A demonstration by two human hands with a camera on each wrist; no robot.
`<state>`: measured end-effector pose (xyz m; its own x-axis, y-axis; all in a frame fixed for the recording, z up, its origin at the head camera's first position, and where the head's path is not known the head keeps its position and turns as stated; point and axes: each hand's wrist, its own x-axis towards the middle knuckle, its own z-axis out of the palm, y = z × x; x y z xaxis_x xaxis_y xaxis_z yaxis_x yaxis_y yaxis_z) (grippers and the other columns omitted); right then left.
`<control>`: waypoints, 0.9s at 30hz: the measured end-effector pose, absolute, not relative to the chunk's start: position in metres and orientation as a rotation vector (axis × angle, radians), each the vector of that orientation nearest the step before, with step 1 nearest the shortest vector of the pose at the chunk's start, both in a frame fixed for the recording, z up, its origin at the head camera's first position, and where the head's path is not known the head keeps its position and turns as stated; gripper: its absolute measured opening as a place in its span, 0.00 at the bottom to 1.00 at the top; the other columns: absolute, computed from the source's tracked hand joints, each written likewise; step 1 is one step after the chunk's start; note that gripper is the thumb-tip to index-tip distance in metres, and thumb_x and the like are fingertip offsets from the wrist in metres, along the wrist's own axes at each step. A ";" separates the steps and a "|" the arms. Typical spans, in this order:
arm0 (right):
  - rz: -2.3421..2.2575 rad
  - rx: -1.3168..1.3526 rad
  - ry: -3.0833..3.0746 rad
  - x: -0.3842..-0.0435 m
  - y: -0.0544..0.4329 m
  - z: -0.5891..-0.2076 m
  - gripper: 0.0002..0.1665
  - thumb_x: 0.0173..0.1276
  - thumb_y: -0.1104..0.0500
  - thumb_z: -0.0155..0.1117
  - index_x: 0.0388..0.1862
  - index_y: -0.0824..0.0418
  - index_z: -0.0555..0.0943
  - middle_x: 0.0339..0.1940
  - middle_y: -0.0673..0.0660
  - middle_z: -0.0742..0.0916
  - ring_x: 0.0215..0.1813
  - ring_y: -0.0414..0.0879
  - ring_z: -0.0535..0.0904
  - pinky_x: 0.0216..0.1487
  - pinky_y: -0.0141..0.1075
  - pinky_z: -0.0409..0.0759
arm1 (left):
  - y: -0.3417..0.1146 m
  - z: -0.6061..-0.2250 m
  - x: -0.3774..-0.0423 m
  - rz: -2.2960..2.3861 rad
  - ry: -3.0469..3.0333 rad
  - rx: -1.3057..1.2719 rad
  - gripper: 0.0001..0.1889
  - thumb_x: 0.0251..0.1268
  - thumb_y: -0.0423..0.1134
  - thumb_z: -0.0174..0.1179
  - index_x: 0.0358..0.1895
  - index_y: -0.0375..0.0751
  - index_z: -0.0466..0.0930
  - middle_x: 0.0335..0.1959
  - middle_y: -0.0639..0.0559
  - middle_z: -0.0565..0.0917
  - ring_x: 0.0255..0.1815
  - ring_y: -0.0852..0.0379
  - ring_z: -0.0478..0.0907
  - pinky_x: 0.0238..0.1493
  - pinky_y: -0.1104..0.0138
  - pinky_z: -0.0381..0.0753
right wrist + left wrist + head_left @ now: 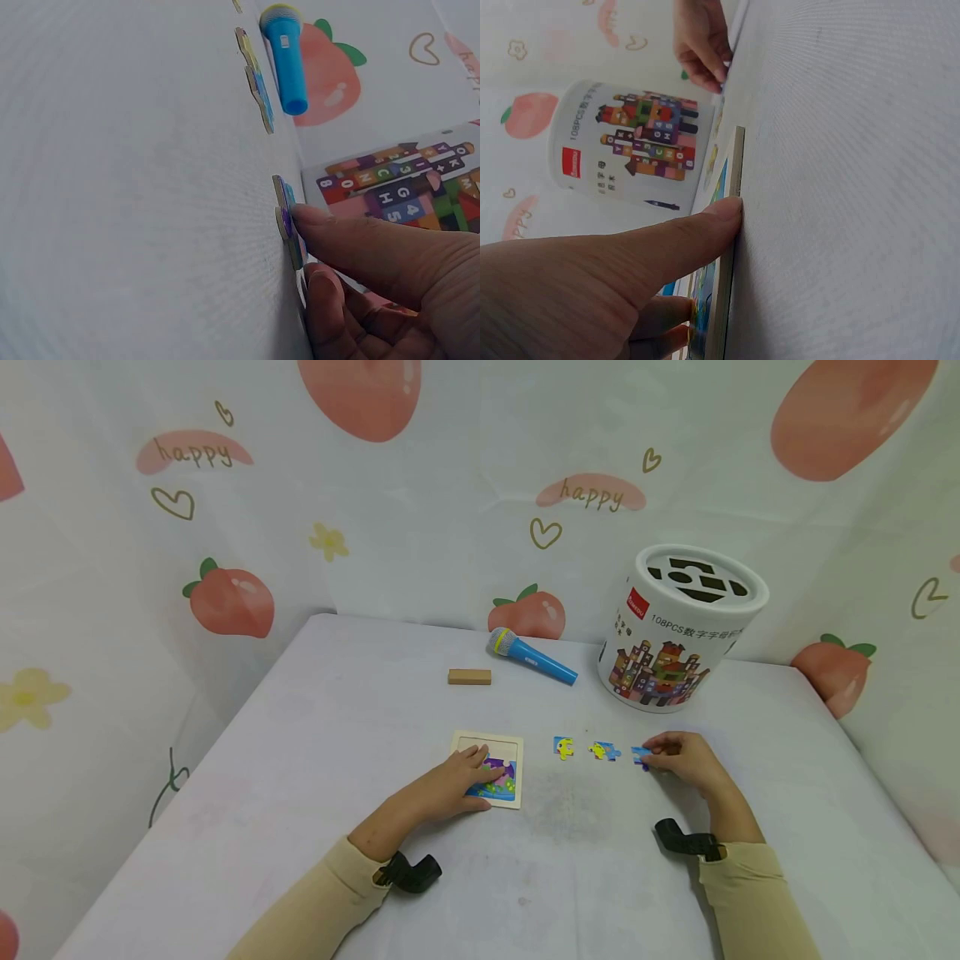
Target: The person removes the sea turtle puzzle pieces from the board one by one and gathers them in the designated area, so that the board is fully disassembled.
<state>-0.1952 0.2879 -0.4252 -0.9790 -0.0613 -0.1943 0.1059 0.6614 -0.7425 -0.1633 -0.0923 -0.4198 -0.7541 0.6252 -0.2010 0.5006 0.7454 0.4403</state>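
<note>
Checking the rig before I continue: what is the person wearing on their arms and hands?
Both arms wear long cream-beige sleeves, the left sleeve and the right sleeve. A small black camera unit is strapped at each wrist, left and right. The left hand and right hand are bare: no gloves; no rings visible.

Beige long sleeves (322,893) on both arms; black wrist-mounted cameras (411,872) (one per wrist); hands bare.

Lay flat at the table's near middle: small square wooden puzzle board (489,767), pale frame, purple, blue and green picture partly filled. To its right, touching the tabletop, a blue jigsaw piece (640,755), edge pinched, rightmost of three.
</note>
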 end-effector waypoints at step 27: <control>-1.202 0.044 2.696 -0.197 0.278 -0.413 0.26 0.62 0.52 0.65 0.50 0.73 0.77 0.33 0.54 0.83 0.32 0.39 0.74 0.32 0.30 0.75 | -0.100 -0.415 -0.169 0.646 2.621 0.822 0.29 0.61 0.46 0.61 0.66 0.47 0.68 0.72 0.42 0.59 0.74 0.44 0.53 0.71 0.52 0.56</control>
<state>-0.1972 0.2776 -0.4128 -0.9817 -0.0495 -0.1837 0.1035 0.6710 -0.7342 -0.1688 -0.1000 -0.4146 -0.7839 0.5993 -0.1622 0.4554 0.7326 0.5060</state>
